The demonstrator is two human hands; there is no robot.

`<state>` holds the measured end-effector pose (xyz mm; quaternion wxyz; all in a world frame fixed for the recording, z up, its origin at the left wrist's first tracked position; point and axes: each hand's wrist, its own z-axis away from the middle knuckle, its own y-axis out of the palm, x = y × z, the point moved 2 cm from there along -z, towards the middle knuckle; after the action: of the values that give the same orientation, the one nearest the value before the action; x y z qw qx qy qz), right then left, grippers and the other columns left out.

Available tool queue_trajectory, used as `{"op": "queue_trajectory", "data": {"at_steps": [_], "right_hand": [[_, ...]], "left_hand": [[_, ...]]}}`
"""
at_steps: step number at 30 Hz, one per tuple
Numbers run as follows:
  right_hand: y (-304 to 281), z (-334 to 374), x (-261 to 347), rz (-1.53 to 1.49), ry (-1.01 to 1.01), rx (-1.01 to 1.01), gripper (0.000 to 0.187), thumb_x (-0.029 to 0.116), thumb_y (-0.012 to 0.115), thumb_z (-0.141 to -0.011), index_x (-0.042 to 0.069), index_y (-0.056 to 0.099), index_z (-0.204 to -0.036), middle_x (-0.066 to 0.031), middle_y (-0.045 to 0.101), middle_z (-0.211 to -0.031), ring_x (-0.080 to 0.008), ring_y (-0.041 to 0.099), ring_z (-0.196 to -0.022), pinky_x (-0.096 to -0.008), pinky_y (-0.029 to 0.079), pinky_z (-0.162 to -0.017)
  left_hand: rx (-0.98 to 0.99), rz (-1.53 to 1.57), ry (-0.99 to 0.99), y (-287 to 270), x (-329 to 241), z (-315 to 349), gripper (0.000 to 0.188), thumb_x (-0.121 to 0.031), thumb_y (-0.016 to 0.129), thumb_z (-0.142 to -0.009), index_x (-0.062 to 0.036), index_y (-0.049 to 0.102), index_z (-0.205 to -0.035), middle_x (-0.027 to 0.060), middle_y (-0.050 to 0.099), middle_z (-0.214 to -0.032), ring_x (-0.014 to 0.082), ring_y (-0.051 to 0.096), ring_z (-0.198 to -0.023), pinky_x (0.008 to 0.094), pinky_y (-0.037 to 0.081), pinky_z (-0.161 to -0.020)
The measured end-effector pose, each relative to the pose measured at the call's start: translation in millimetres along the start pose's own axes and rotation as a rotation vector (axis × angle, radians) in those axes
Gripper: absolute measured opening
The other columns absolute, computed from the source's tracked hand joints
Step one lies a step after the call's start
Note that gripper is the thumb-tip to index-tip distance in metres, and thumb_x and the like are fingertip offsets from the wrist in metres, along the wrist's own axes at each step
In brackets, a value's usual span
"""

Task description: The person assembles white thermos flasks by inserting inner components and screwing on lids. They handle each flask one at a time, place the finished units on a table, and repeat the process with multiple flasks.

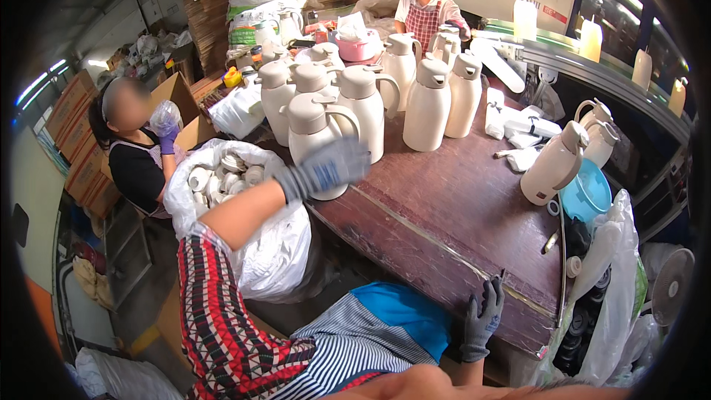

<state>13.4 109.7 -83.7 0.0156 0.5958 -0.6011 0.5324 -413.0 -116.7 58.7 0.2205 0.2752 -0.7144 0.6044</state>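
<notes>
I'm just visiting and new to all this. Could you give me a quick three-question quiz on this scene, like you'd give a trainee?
1. True or false: the camera wearer's right hand wears a grey glove.
2. What colour is the basin by the right side of the table? A) pink B) light blue C) black
3. Fill in: the hand in front of the nearest cream jug is the wearer's ____ hand.

Key: 1 true; 2 B; 3 left.

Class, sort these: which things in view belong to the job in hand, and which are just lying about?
Seemingly in use: front cream jug, gloved left hand across it; other cream jugs; table, right hand at its edge.

Apparently lying about: fan; blue basin; stacked cardboard.
</notes>
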Motion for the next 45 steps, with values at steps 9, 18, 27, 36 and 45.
{"op": "queue_trajectory", "data": {"at_steps": [9, 18, 27, 36, 45], "right_hand": [[15.0, 9.1, 9.0, -0.064, -0.005, 0.090, 0.044, 0.009, 0.066, -0.087, 0.005, 0.063, -0.131, -0.0207, 0.058, -0.138, -0.0403, 0.056, -0.127, -0.0470, 0.045, -0.108], [13.1, 27.2, -18.0, -0.066, 0.111, -0.054, 0.040, 0.016, 0.066, -0.087, 0.007, 0.067, -0.125, -0.0211, 0.062, -0.130, -0.0417, 0.059, -0.121, -0.0491, 0.048, -0.103], [-21.2, 34.5, 15.0, -0.162, 0.297, -0.163, 0.032, 0.015, 0.063, -0.090, 0.002, 0.069, -0.119, -0.0214, 0.066, -0.123, -0.0399, 0.065, -0.110, -0.0439, 0.053, -0.096], [-49.6, 63.4, 18.1, -0.175, 0.396, -0.156, 0.028, 0.015, 0.065, -0.096, 0.003, 0.072, -0.120, -0.0180, 0.067, -0.128, -0.0325, 0.064, -0.121, -0.0402, 0.049, -0.106], [-116.3, 325.2, -26.2, 0.161, 0.715, -0.693, 0.034, 0.009, 0.068, -0.087, 0.008, 0.067, -0.121, -0.0163, 0.068, -0.115, -0.0352, 0.065, -0.107, -0.0434, 0.051, -0.098]], "left_hand": [[0.157, -0.229, 0.026, 90.8, -21.0, 59.2, 0.021, -0.027, 0.057, -0.091, -0.0185, 0.076, -0.094, 0.0064, 0.066, -0.129, 0.0295, 0.052, -0.133, 0.0506, 0.026, -0.126], [-0.357, 0.563, -0.764, 27.9, 53.1, -208.8, 0.089, -0.066, 0.068, -0.086, -0.0110, 0.047, -0.152, 0.0247, 0.044, -0.154, 0.0403, 0.044, -0.141, 0.0536, 0.037, -0.117], [0.237, 0.678, -0.584, 43.9, 114.5, -252.5, 0.052, -0.051, 0.074, -0.079, -0.0148, 0.071, -0.117, 0.0169, 0.065, -0.129, 0.0366, 0.059, -0.123, 0.0471, 0.051, -0.101], [-0.094, 1.276, -0.035, -97.8, 4.9, -96.3, 0.061, -0.034, 0.083, -0.075, -0.0003, 0.066, -0.123, 0.0247, 0.039, -0.161, 0.0369, 0.031, -0.154, 0.0462, 0.030, -0.121], [-0.074, 1.075, -0.327, -17.3, 39.5, -38.4, 0.059, -0.019, 0.061, -0.104, -0.0025, 0.042, -0.157, 0.0126, 0.046, -0.160, 0.0248, 0.045, -0.144, 0.0357, 0.032, -0.120]]}}
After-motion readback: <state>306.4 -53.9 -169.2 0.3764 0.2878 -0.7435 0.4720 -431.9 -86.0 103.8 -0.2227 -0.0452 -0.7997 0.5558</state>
